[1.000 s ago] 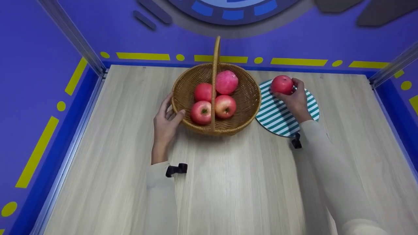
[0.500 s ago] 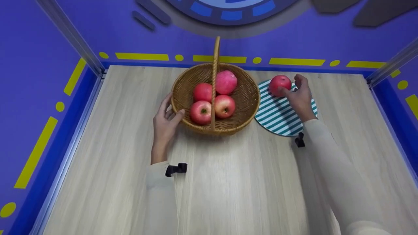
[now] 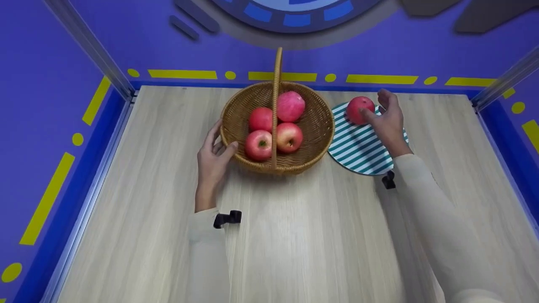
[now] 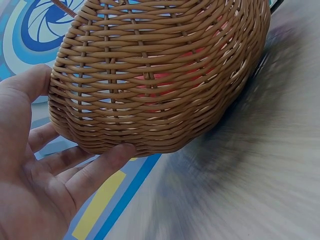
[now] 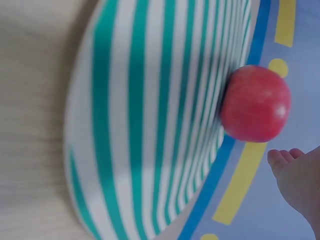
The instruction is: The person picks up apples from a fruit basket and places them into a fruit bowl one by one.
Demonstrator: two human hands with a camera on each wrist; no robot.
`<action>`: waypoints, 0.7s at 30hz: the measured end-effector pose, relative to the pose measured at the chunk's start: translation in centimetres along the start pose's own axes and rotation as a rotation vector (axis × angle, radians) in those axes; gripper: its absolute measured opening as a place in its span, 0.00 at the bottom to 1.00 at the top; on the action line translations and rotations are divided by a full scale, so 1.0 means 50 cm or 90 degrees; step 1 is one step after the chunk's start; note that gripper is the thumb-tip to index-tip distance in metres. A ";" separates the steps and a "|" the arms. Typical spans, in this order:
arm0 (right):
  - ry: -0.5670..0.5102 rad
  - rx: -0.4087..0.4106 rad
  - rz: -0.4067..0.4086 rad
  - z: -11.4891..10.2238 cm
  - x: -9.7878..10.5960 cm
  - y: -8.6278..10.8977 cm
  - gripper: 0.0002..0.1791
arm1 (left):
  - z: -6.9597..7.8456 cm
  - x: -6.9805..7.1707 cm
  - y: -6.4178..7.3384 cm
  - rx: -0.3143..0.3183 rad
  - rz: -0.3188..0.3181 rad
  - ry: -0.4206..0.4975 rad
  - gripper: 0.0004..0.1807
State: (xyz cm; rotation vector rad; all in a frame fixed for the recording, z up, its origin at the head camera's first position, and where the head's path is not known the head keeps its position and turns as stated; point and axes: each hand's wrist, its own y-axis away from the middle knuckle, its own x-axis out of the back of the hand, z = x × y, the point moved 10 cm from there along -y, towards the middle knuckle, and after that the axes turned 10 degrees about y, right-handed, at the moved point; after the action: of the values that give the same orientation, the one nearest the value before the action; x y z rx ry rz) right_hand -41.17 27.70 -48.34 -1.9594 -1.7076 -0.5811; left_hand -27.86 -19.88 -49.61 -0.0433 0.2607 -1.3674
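Observation:
In the head view a red apple [image 3: 360, 110] sits on a flat round plate [image 3: 353, 155] with green and white stripes. My right hand [image 3: 388, 122] is just right of the apple, its fingers spread away from it and the thumb near its side. The right wrist view shows a gap between the apple [image 5: 255, 103] and the visible fingers [image 5: 285, 156]. To the left stands a wicker basket [image 3: 313, 155] with a tall handle. My left hand [image 3: 214, 162] grips its left side, thumb at the rim and fingers against the outer weave [image 4: 150, 100].
Inside the basket lie several fruits: red apples [image 3: 258, 145] and a rough-skinned pink fruit [image 3: 290, 106]. The basket handle [image 3: 276, 84] arches above them. Blue panels [image 3: 189, 54] stand behind and at both sides of the pale wooden table [image 3: 294, 235].
My right hand has let go of the apple on the striped plate and drawn slightly right, its fingers opening. The left hand stays at the basket.

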 end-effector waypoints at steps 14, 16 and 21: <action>-0.048 0.086 -0.005 -0.116 -0.013 0.038 0.47 | -0.002 0.000 0.001 0.010 -0.001 0.010 0.39; -0.053 0.106 -0.005 -0.135 -0.017 0.045 0.47 | 0.000 -0.001 0.001 0.007 -0.003 0.002 0.39; -0.062 0.151 -0.014 -0.171 -0.029 0.062 0.45 | 0.001 -0.001 0.001 0.001 -0.006 -0.018 0.39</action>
State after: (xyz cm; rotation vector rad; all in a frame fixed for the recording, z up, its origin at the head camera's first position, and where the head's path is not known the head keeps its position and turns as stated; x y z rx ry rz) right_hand -38.37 21.05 -42.60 -1.8289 -1.7690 -0.2791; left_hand -27.81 -19.82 -49.58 -0.0625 0.2358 -1.3757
